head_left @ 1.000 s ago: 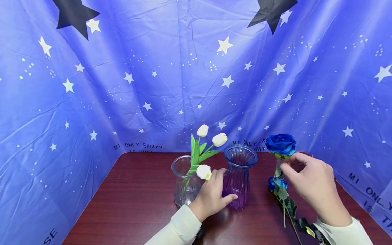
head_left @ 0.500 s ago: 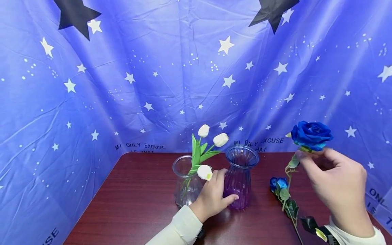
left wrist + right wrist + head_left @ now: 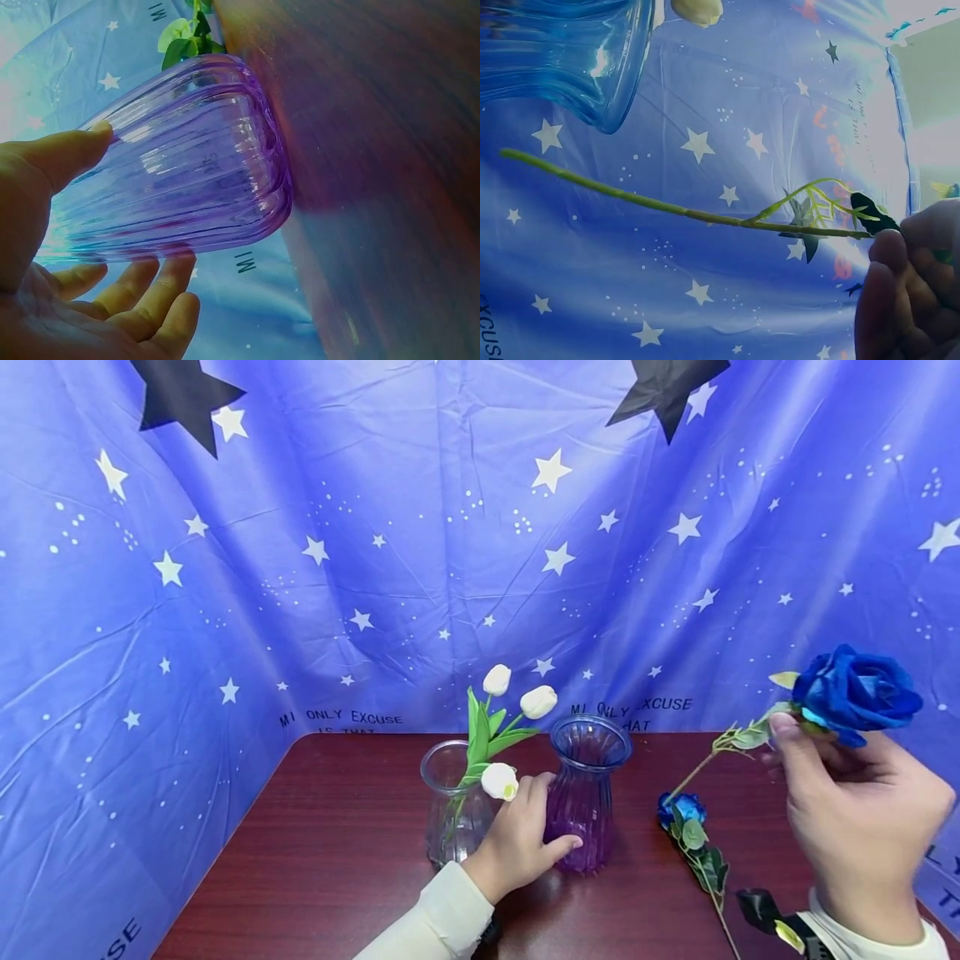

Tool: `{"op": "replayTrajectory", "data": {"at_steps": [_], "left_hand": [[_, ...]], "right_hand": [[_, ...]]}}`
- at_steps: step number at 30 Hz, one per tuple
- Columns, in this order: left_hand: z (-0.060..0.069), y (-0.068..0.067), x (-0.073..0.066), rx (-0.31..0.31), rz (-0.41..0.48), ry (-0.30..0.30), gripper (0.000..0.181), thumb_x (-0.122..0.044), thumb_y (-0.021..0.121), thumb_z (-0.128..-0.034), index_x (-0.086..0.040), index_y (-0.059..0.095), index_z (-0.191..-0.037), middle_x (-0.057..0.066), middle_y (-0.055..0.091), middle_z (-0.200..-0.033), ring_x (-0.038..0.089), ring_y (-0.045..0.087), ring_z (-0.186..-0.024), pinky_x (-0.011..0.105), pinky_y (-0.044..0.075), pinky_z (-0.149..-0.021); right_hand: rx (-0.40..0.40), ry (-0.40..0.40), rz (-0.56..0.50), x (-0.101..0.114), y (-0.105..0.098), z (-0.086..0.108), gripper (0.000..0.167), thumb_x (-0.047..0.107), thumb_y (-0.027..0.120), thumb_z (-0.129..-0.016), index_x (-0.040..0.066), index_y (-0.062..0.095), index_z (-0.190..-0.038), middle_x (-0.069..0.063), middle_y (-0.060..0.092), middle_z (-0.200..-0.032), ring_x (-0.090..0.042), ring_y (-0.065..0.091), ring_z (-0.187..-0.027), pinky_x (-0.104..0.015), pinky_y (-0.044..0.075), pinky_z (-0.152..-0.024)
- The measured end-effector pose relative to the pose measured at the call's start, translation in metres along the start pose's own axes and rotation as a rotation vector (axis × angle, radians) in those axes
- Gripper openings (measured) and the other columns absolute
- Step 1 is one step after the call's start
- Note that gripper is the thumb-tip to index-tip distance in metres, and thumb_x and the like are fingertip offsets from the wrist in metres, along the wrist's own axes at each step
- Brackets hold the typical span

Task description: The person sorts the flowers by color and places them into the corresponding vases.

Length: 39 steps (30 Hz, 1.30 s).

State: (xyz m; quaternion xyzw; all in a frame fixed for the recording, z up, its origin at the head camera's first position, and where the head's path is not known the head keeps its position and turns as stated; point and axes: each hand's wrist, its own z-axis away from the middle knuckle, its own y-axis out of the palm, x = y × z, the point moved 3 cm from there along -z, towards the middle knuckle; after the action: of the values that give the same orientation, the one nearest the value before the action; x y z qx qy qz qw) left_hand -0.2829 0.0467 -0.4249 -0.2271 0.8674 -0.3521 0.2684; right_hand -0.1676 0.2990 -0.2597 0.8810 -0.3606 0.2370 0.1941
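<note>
My left hand (image 3: 517, 843) grips a purple ribbed glass vase (image 3: 585, 814), thumb on one side and fingers on the other. In the left wrist view the vase (image 3: 180, 165) has its base on the table. My right hand (image 3: 862, 818) pinches an artificial blue rose (image 3: 858, 693) just below its bloom. Its stem slants down and left, the tip overlapping another blue rose (image 3: 682, 810) that lies on the table. In the right wrist view the bare stem (image 3: 682, 214) points towards the vase's flared rim (image 3: 626, 82), apart from it.
A clear glass vase (image 3: 441, 831) holding white tulips (image 3: 538, 702) stands left of the purple vase, partly behind my left hand. The dark red table (image 3: 322, 843) is surrounded by a blue star-printed cloth (image 3: 450, 568).
My right hand has moved right with the blue rose, rising slightly at first. The rose has tilted, its bloom leaning right and its stem pointing lower left. My left hand stays on the vase.
</note>
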Motion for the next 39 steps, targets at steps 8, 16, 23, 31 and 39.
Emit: {"op": "replayTrajectory", "data": {"at_steps": [8,16,23,31,39], "left_hand": [[0.0,0.0,0.0,-0.004,-0.012,0.003,0.081,-0.044,0.083,-0.0847,0.0,0.046,-0.141,0.01,0.059,-0.115,0.018,0.065,-0.097,0.032,0.059,-0.088],[-0.001,0.0,0.001,0.012,-0.01,-0.005,0.082,-0.046,0.082,-0.0856,0.0,0.045,-0.143,0.01,0.059,-0.116,0.019,0.066,-0.096,0.033,0.059,-0.088],[0.0,0.0,0.001,0.006,-0.013,0.008,0.081,-0.045,0.082,-0.0861,0.0,0.045,-0.143,0.01,0.059,-0.116,0.019,0.065,-0.096,0.033,0.059,-0.087],[0.001,0.0,0.002,-0.004,-0.018,0.014,0.082,-0.044,0.083,-0.085,-0.001,0.045,-0.143,0.009,0.059,-0.116,0.018,0.066,-0.098,0.031,0.059,-0.088],[0.001,0.002,0.003,-0.01,-0.016,0.02,0.081,-0.045,0.083,-0.0853,-0.002,0.045,-0.143,0.009,0.059,-0.115,0.018,0.065,-0.097,0.031,0.059,-0.087]], "right_hand": [[-0.124,0.022,-0.324,0.005,0.001,0.0,0.026,-0.013,0.077,-0.08,-0.022,0.068,-0.103,-0.006,0.075,-0.082,-0.007,0.069,-0.059,-0.014,0.055,-0.064],[-0.239,0.039,-0.602,0.013,0.002,0.001,0.035,-0.02,0.076,-0.077,-0.022,0.062,-0.109,-0.022,0.071,-0.092,-0.021,0.07,-0.068,-0.022,0.058,-0.067],[-0.249,0.013,-0.701,0.022,0.008,0.007,0.037,-0.024,0.073,-0.075,-0.03,0.058,-0.108,-0.026,0.071,-0.094,-0.023,0.069,-0.067,-0.023,0.057,-0.064],[-0.157,-0.052,-0.56,0.016,0.013,0.011,0.03,-0.023,0.073,-0.075,-0.034,0.057,-0.098,-0.023,0.072,-0.086,-0.015,0.065,-0.057,-0.019,0.056,-0.061],[-0.073,0.021,-0.632,0.008,0.027,0.018,0.027,-0.025,0.072,-0.076,-0.034,0.059,-0.098,-0.019,0.073,-0.082,-0.017,0.062,-0.054,-0.02,0.054,-0.056]]}}
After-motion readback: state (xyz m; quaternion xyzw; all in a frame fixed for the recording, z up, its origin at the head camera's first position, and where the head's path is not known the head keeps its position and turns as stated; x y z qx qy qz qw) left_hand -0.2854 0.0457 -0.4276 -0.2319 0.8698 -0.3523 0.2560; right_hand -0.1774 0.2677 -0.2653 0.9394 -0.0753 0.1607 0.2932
